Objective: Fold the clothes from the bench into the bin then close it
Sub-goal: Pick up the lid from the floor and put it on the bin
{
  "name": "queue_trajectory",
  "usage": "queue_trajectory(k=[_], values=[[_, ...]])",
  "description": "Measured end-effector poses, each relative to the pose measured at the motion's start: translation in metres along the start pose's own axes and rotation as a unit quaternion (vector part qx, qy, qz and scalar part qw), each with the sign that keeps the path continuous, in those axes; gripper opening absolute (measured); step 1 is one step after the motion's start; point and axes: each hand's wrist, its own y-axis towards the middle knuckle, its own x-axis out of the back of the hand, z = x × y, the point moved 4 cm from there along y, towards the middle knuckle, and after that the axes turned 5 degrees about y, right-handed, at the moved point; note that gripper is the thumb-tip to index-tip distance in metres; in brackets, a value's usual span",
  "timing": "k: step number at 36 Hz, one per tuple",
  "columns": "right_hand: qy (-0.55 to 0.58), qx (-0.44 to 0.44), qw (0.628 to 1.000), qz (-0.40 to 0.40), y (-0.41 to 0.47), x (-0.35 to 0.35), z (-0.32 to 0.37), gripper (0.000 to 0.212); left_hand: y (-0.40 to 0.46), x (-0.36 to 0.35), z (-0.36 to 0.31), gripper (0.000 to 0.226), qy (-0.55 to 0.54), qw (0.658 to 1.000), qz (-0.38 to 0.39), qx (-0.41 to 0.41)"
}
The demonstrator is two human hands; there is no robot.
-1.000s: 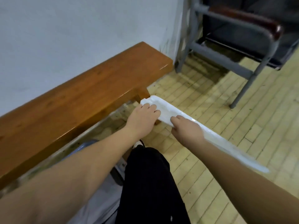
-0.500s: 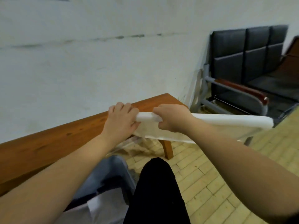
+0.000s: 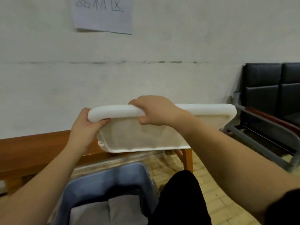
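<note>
Both hands, left (image 3: 87,125) and right (image 3: 152,111), gripping the white plastic lid's (image 3: 162,135) near rim above the clear clothes-filled bin (image 3: 113,161); lower level, corners aligned, then press down

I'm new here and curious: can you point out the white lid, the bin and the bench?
white lid (image 3: 206,109): head view, thick top rim.
bin (image 3: 103,181): head view, blue folded clothes inside.
bench (image 3: 40,148): head view, wooden front edge.
</note>
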Motion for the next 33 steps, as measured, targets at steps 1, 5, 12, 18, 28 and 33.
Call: queue_trajectory(k=[1,5,12,18,28,33], values=[[-0.003,0.01,1.0,-0.016,0.007,-0.001,0.005,0.056,0.001,0.009,0.002,0.038,-0.003,1.0,-0.021,0.002],[-0.021,0.06,0.989,-0.137,0.026,-0.009,0.018,0.056,0.003,0.045,0.006,0.039,0.021,0.995,-0.095,0.01],[0.102,-0.058,0.913,-0.391,-0.002,-0.038,-0.015,0.056,0.016,0.108,0.02,0.04,0.08,0.987,-0.131,0.04],[0.267,-0.339,0.832,-0.35,-0.047,-0.074,-0.085,0.084,0.027,0.146,0.044,0.035,0.053,0.987,-0.103,0.11],[0.491,-0.46,0.737,-0.064,-0.057,-0.19,-0.101,0.073,0.033,0.149,0.133,0.086,-0.071,0.91,-0.155,0.379],[0.46,-0.481,0.746,-0.032,-0.036,-0.198,-0.104,0.067,0.04,0.146,0.15,0.064,-0.083,0.899,-0.14,0.406]])
